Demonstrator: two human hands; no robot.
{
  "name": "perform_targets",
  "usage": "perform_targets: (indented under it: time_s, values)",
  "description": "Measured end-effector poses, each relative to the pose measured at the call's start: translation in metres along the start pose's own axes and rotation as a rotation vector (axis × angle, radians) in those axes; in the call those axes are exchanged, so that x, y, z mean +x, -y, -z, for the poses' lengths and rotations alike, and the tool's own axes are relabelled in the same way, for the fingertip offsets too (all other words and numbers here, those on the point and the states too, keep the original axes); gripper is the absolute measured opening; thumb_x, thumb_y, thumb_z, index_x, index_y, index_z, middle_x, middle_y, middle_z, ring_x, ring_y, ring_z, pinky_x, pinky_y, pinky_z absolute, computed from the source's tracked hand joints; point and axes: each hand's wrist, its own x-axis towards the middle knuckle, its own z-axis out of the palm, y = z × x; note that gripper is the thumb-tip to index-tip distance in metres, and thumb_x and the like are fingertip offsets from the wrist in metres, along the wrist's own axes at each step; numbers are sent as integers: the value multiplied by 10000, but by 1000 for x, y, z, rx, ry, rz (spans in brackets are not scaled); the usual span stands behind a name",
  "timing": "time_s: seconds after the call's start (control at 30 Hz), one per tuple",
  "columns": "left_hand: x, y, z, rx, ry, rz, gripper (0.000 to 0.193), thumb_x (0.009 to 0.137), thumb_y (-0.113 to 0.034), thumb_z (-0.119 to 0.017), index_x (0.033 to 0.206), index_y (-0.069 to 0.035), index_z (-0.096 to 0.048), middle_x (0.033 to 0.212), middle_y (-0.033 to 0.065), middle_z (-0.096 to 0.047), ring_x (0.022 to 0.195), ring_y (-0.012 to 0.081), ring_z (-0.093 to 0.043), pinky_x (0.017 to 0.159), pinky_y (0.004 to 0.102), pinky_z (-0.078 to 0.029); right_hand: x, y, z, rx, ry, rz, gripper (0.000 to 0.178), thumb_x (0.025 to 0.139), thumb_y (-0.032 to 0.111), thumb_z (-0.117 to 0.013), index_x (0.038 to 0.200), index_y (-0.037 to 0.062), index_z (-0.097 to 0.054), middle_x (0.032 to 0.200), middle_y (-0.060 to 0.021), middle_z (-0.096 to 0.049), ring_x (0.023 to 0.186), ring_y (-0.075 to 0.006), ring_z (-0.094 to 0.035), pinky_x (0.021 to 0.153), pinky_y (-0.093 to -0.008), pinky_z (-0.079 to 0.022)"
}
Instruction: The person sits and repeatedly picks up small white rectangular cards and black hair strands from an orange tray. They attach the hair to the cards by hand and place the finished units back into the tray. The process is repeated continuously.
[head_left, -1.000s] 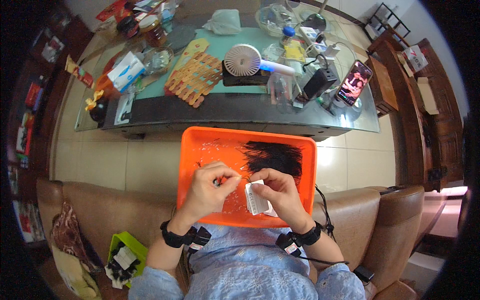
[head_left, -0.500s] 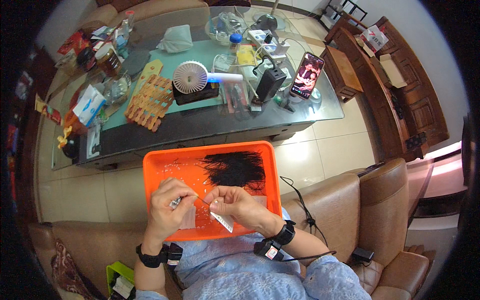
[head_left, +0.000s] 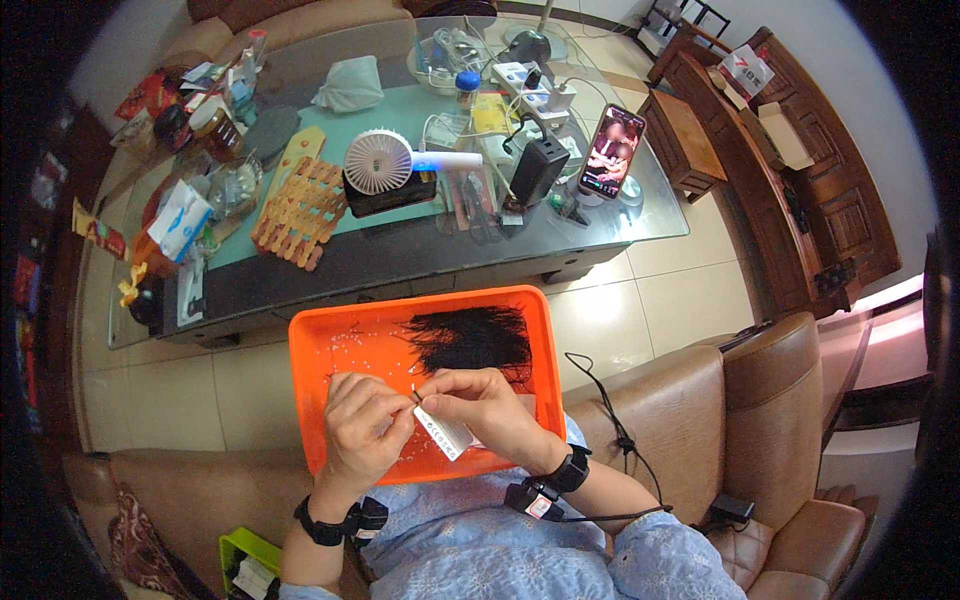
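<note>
Both my hands meet over an orange plastic tray point(head_left: 552, 420) that rests on my lap. My left hand point(head_left: 365, 425) is closed, thumb and fingertips pinching one end of a short black cord point(head_left: 417, 397). Thumb against forefinger, my right hand point(head_left: 490, 410) grips a white printed tag point(head_left: 441, 432) near its top, where the cord meets it. The tag slants down below the fingers. Behind my hands, a heap of black cords point(head_left: 470, 338) lies at the tray's far right. Small white bits point(head_left: 350, 340) are scattered at its far left.
Ahead stands a glass-topped table point(head_left: 400, 250) bearing a white hand fan point(head_left: 380, 162), a black power bank point(head_left: 540, 170), a propped phone point(head_left: 612, 150) and a slatted wooden mat point(head_left: 300, 210). A brown sofa point(head_left: 660, 410) surrounds me. A green bin point(head_left: 245, 550) stands at lower left.
My left hand has moved right, closer to the right hand, and its fingers now meet the cord beside the tag. The tag has turned so more of its printed face shows.
</note>
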Motion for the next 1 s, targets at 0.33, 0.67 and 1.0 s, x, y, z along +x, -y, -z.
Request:
perform_targets:
  time_s: [0.33, 0.67, 1.0]
  values:
    - [-4, 5, 7, -430, 191, 462, 54, 785, -4, -694, 790, 39, -661, 743, 81, -647, 688, 154, -617, 631, 277, -470, 8, 10, 5, -843, 70, 695, 126, 758, -3, -716, 876, 16, -675, 799, -73, -637, 759, -224, -598, 685, -327, -449]
    - [-11, 7, -4, -515, 131, 647, 44, 794, -1, -671, 807, 41, -664, 756, 67, -655, 676, 100, -598, 608, 246, -457, 6, 3, -1, -1165, -3, 842, 241, 717, -26, -727, 937, 23, -641, 846, -101, -617, 755, -234, -598, 680, -319, -452]
    - [-3, 11, 3, -558, 213, 457, 49, 797, 1, -664, 820, 44, -671, 785, 97, -656, 739, 171, -632, 671, 275, -473, 0, 5, 4, -406, -18, 99, 122, 852, 79, -690, 948, 4, -684, 869, -30, -679, 800, -79, -595, 714, -251, -471]
